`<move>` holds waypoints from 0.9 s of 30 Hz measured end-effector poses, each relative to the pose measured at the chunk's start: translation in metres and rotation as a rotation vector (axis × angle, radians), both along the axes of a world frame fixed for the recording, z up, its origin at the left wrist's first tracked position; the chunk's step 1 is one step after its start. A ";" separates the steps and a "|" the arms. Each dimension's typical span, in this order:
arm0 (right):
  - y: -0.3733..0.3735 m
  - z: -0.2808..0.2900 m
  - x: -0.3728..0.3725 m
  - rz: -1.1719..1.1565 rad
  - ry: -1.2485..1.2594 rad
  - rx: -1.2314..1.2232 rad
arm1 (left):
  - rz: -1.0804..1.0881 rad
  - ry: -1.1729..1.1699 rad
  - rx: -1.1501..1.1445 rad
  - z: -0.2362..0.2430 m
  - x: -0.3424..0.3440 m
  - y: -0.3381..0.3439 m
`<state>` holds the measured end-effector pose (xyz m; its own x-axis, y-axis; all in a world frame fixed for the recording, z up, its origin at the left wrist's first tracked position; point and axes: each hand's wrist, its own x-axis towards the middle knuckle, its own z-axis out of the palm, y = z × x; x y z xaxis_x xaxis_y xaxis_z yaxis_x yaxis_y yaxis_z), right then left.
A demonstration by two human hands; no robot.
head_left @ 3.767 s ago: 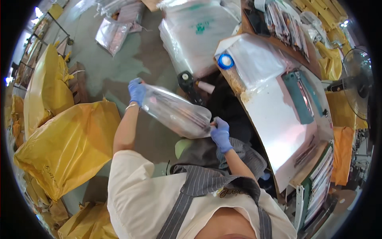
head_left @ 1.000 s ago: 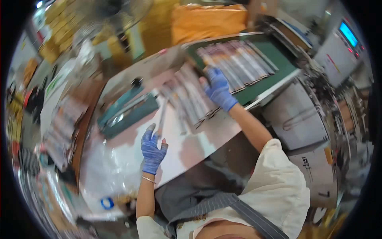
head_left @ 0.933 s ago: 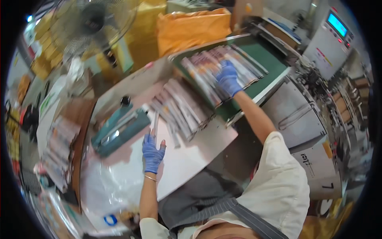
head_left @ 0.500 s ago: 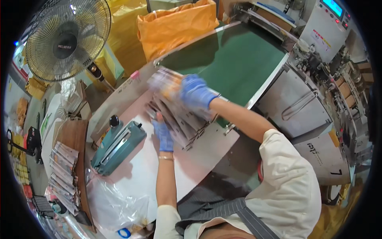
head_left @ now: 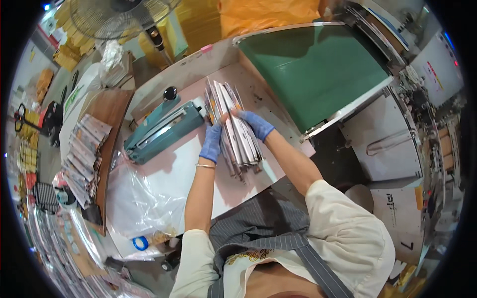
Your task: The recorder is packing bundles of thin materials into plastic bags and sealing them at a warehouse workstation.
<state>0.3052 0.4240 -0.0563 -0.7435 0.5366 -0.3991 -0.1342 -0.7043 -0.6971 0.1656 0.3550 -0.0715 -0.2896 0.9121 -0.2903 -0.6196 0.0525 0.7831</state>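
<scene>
Between my hands stands a stack of flat printed packets [head_left: 234, 136], pressed together on their edges over the pale work table [head_left: 198, 184]. My left hand [head_left: 212, 138], in a blue glove with bare fingertips, is closed against the left side of the stack. Opposite it, my right hand [head_left: 254, 125], gloved the same way, grips the right side. Both thumbs lie over the top edges of the packets; the fingers beneath are partly hidden. Just left of the stack sits a teal bag sealer [head_left: 166, 131] with a black knob.
A green conveyor belt [head_left: 318, 74] runs at the upper right beside a machine. Clear plastic bags [head_left: 149, 208] and a blue tape roll [head_left: 140, 243] lie at the table's near left. More packets [head_left: 85, 154] rest on a brown board [head_left: 112, 144]. A fan [head_left: 124, 15] stands behind.
My right hand has come down from the upper side onto the stack, bringing its packets in with the rest. The packets now stand squeezed together between both hands. The view has shifted right.
</scene>
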 end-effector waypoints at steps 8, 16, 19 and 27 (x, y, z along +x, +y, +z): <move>-0.070 0.081 0.003 -0.189 0.165 0.864 | -0.118 0.772 0.386 0.055 -0.036 -0.092; -0.103 0.116 0.004 -0.123 0.488 0.953 | -0.158 0.737 0.620 0.115 -0.010 -0.120; -0.110 0.122 0.002 -0.043 0.374 1.204 | -0.090 1.592 0.520 0.090 -0.015 -0.124; -0.152 0.106 -0.019 0.529 0.079 0.378 | -0.258 -0.339 -0.107 0.122 0.045 -0.246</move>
<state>0.2857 0.2718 0.0492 -0.9649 0.1830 -0.1884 0.1026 -0.3977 -0.9117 0.2103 0.1087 0.0505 0.0716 0.9017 -0.4264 -0.7964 0.3090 0.5198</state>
